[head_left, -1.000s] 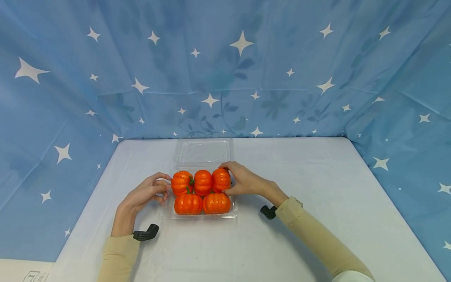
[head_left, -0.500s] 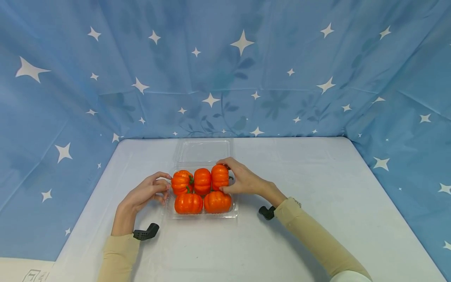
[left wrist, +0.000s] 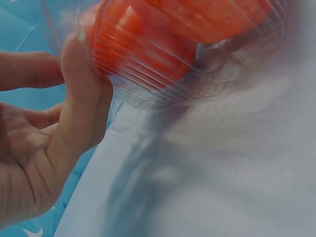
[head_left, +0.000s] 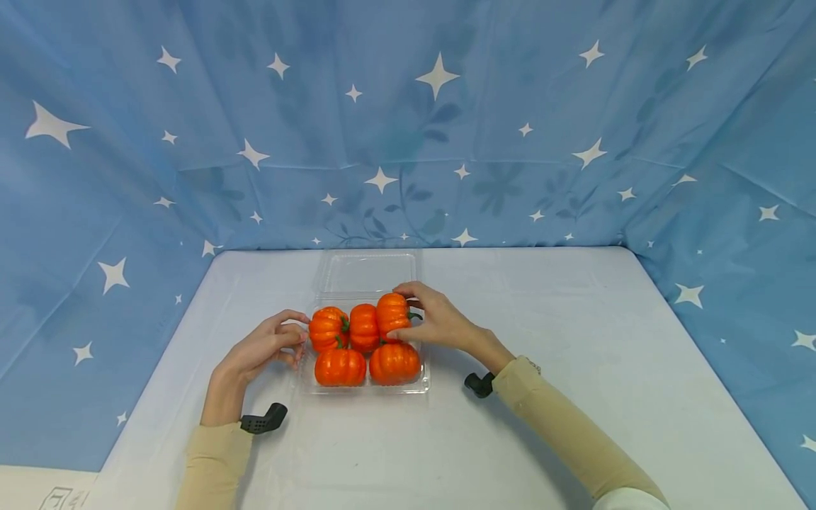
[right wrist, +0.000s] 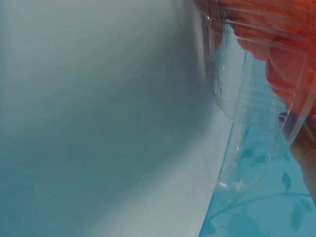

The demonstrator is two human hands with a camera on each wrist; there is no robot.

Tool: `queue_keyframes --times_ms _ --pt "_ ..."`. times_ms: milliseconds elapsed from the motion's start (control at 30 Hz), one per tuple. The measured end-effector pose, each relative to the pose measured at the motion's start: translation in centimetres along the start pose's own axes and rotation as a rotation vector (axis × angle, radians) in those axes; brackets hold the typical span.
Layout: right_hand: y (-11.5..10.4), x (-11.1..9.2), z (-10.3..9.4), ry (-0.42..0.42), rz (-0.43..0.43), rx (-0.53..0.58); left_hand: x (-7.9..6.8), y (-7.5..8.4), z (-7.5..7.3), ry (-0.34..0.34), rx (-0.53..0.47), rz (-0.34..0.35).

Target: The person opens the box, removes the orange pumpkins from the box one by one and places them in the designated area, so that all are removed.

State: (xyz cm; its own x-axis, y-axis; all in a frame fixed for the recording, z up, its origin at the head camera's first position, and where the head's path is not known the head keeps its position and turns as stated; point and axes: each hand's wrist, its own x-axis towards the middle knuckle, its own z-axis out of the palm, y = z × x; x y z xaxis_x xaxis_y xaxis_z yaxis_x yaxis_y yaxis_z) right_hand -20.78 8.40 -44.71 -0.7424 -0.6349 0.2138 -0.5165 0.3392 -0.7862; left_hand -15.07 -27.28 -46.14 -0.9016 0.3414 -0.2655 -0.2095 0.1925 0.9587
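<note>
Small orange toy pumpkins fill a clear plastic clamshell container [head_left: 382, 390], two in the near row and three behind. My right hand [head_left: 443, 322] grips the back-right pumpkin [head_left: 392, 313] between thumb and fingers; it sits higher than the others, its green stem pointing right. At the container's left side, my left hand [head_left: 264, 347] holds the edge with bent fingers. The left wrist view shows a fingertip [left wrist: 79, 42] against the ribbed wall. In the right wrist view, part of a finger [right wrist: 307, 160] shows beyond the clear wall; most of that hand is out of frame.
The container's clear lid [head_left: 370, 275] lies folded back behind it. A white cloth covers the table [head_left: 542, 297], with blue star-patterned curtain [head_left: 510, 106] at the back and both sides. Each wrist carries a small black camera [head_left: 264, 419].
My right hand has raised the back-right pumpkin and shifted it slightly left and away from me. The near-right pumpkin has moved slightly right. The left hand stays in place.
</note>
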Motion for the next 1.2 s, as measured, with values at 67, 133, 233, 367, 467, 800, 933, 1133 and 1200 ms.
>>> queue_keyframes --times_ms 67,133,233,367,467,800,933,1133,1200 --pt "-0.1 0.1 0.2 -0.007 0.013 -0.008 -0.1 0.0 0.0 0.003 0.001 -0.001" --pt "-0.2 0.1 0.3 -0.018 0.028 -0.017 -0.1 0.0 0.0 0.004 0.001 0.0" --pt "-0.6 0.2 0.5 -0.038 0.037 -0.011 -0.1 0.0 0.0 0.003 0.001 0.0" --pt "-0.9 0.2 0.5 -0.052 0.03 -0.01 -0.1 0.0 0.0 0.002 0.0 0.0" --pt "-0.9 0.1 0.5 -0.047 0.055 -0.009 -0.1 0.1 0.0 0.003 -0.003 -0.002" --pt "-1.2 -0.4 0.0 -0.04 0.071 -0.043 -0.1 0.1 0.0 0.006 -0.004 -0.005" --pt "-1.2 -0.6 -0.2 -0.014 0.088 -0.035 -0.2 0.2 0.0 0.011 -0.001 -0.009" --pt "-1.1 -0.8 -0.3 0.012 0.106 -0.01 -0.2 0.3 0.0 0.003 0.003 0.003" --pt "-1.1 -0.8 -0.4 0.016 0.097 -0.017 -0.3 0.4 0.0 -0.003 0.004 0.01"
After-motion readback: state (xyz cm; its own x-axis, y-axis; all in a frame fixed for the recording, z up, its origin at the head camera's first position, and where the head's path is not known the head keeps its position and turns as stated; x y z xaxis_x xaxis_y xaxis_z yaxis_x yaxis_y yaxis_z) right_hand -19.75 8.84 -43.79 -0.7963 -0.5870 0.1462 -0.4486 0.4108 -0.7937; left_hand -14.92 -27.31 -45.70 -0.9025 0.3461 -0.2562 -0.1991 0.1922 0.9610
